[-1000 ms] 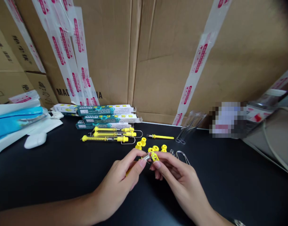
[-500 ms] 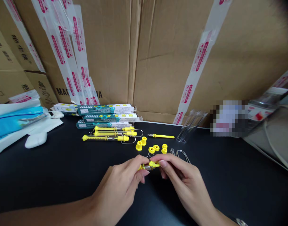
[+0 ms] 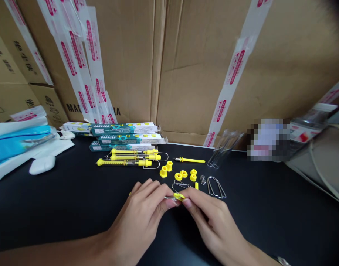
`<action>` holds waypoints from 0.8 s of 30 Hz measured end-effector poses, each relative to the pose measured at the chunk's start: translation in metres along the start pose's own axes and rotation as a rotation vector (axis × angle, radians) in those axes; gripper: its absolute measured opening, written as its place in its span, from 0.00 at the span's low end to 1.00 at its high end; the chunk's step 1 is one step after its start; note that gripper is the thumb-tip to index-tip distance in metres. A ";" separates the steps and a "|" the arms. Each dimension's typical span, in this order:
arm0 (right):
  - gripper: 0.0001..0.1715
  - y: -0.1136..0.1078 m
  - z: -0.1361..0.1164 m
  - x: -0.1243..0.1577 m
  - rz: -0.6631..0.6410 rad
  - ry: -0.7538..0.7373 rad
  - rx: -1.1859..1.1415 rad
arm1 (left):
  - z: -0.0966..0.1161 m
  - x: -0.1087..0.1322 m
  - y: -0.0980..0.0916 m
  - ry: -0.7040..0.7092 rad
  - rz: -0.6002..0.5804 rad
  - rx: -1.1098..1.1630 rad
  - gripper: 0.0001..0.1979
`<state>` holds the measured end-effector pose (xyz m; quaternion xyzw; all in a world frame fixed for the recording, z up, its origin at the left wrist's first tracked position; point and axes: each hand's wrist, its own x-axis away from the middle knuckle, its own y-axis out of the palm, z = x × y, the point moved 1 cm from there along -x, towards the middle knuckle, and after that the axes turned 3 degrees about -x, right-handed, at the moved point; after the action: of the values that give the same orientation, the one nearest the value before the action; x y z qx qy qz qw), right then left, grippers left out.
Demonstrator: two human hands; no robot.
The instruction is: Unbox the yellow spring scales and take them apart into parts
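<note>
My left hand [image 3: 143,208] is closed in a pinch on a partly built spring scale, its metal spring [image 3: 172,198] showing at the fingertips. A bit of yellow [image 3: 129,193] peeks out behind the knuckles. Thumb and forefinger of my right hand [image 3: 213,216] pinch the small yellow end piece [image 3: 178,196] at the spring's right end. Most of the held scale is hidden by my fingers. Just beyond lie wire hooks [image 3: 217,187], small springs [image 3: 203,180], a short yellow plug [image 3: 196,185], yellow rings [image 3: 183,173] and flanged yellow caps [image 3: 163,171].
Assembled spring scales [image 3: 125,163] lie at the back left, before stacked cartons [image 3: 123,128]. A yellow rod with a spring [image 3: 191,160] and clear tubes [image 3: 223,149] lie farther right. A white case [image 3: 42,164] sits left; a large cardboard box [image 3: 186,74] stands behind.
My right hand has shifted slightly left and lower, uncovering the yellow plug and more of the wire hooks. The yellow end piece has moved a little left, and more bare spring shows.
</note>
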<state>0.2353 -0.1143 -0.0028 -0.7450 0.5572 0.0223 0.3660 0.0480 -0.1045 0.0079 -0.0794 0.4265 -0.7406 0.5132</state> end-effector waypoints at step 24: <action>0.26 0.004 -0.005 -0.001 -0.077 0.637 -1.309 | -0.001 0.000 -0.001 0.069 -0.008 0.030 0.11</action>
<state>0.2299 -0.1172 -0.0007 -0.8007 0.4826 0.1203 -0.3340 0.0462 -0.1036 0.0079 -0.0475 0.4325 -0.7512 0.4964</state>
